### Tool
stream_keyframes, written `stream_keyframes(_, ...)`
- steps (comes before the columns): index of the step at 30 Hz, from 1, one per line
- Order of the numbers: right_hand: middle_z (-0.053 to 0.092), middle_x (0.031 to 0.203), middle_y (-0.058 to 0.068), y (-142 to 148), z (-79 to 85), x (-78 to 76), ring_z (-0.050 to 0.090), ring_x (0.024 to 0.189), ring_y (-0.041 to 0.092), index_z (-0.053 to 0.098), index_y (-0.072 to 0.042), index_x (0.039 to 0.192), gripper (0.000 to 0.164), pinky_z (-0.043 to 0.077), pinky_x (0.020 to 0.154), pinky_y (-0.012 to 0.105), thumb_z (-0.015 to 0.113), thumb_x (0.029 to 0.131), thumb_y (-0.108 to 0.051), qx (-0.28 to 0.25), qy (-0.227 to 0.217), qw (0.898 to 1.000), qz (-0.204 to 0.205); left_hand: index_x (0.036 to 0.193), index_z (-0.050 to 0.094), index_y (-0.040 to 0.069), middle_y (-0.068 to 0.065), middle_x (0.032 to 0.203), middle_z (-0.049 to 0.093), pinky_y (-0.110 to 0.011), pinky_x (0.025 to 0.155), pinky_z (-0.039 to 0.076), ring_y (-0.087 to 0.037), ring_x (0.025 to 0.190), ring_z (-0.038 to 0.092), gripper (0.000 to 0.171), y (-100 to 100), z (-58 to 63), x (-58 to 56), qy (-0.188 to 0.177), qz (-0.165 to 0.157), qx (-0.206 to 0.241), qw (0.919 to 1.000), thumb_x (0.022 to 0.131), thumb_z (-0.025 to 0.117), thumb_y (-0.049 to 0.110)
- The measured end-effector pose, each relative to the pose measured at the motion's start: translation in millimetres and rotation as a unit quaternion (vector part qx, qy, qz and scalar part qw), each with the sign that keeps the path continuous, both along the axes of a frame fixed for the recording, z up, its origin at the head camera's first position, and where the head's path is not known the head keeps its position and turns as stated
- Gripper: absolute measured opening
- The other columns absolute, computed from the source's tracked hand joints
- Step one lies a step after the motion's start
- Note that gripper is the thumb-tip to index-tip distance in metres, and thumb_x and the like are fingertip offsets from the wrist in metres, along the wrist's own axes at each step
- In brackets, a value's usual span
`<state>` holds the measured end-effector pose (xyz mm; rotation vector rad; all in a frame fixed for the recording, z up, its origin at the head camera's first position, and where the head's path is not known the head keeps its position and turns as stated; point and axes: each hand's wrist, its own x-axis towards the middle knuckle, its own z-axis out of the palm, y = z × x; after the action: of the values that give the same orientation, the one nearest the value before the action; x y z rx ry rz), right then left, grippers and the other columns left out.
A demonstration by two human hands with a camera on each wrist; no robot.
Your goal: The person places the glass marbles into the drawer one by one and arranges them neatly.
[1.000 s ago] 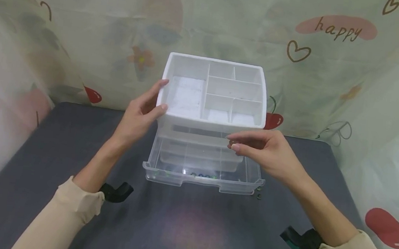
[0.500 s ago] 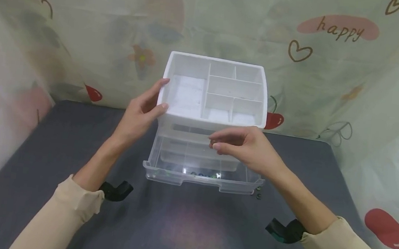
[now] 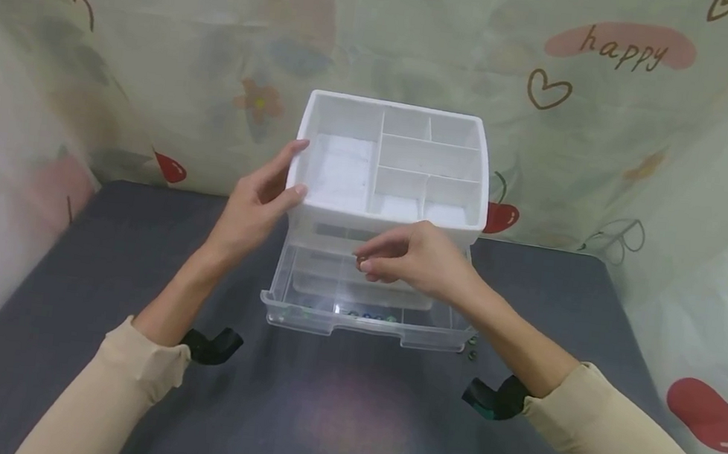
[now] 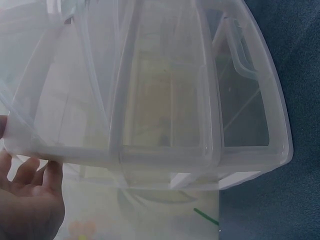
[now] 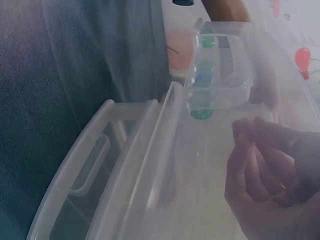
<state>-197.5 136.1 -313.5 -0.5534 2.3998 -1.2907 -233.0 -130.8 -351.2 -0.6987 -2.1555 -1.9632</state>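
Note:
My left hand grips the left rim of a white compartment tray on top of a drawer unit, thumb on the near side. Below it, a clear plastic drawer is pulled out toward me. Over this drawer my right hand pinches a small reddish-brown round piece between thumb and fingertips; its exact kind is unclear. Inside the drawer, several small green and blue glass marbles lie in a row near the front; the right wrist view shows a green marble there as well.
A few small dark green round pieces lie on the dark grey table just right of the drawer's front corner. Behind the unit hangs a patterned curtain. A black wrist mount sits at my right sleeve.
My right hand has moved left across the front of the unit, carrying the small brown piece over the drawer. The left hand keeps its hold on the tray.

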Motion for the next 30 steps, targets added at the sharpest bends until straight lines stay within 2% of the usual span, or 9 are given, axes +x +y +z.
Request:
stream_keyframes(5,0.075,0.084,-0.001,-5.2,-3.1,-1.5,0.072,0.086,0.028,0.079,-0.014,0.106,0.019,0.056,0.078,0.040,0.079,0.087,-0.018,0.026,0.008,1.000,0.003,0.154,0.039,0.019,-0.004,0.158,0.035,-0.026,0.098,0.043,-0.025,0.140,0.040,0.058,0.2,1.3,0.7,-0.001,0.000,-0.002,1.0000,0.101,0.056,0.005)
stream_keyframes(11,0.075,0.079,-0.002,-9.3,-7.4,-1.0,0.073,0.079,0.021,0.080,-0.011,0.103,0.018,0.056,0.072,0.034,0.080,0.085,-0.015,0.049,0.003,0.999,0.012,0.154,0.039,0.019,-0.003,0.158,0.035,-0.026,0.098,0.043,-0.026,0.140,0.041,0.058,0.0,1.0,1.5,-0.002,-0.004,0.002,1.0000,0.101,0.055,0.004)
stream_keyframes(16,0.075,0.077,0.000,-12.2,-9.7,-1.0,0.073,0.074,0.016,0.079,-0.008,0.102,0.018,0.057,0.071,0.034,0.080,0.085,-0.012,0.044,-0.011,0.999,0.016,0.155,0.038,0.020,-0.004,0.158,0.034,-0.026,0.098,0.043,-0.026,0.139,0.041,0.058,-0.4,0.4,1.9,-0.006,-0.002,0.003,1.0000,0.101,0.055,0.004)
stream_keyframes(26,0.075,0.078,0.001,-12.6,-10.9,1.3,0.073,0.074,0.014,0.079,-0.007,0.105,0.018,0.057,0.070,0.029,0.077,0.088,-0.010,0.045,-0.040,0.998,0.020,0.154,0.040,0.016,-0.002,0.159,0.033,-0.023,0.098,0.042,-0.025,0.141,0.039,0.057,1.1,1.0,1.8,-0.004,-0.008,0.016,0.9998,0.100,0.055,0.003)
stream_keyframes(30,0.075,0.080,0.003,-12.8,-11.8,0.6,0.073,0.074,0.015,0.078,-0.003,0.106,0.017,0.057,0.071,0.029,0.074,0.089,-0.006,0.033,-0.046,0.998,0.021,0.154,0.040,0.015,-0.003,0.160,0.032,-0.023,0.097,0.043,-0.026,0.142,0.038,0.057,0.7,1.8,2.2,-0.011,-0.007,0.018,0.9998,0.100,0.056,0.004)
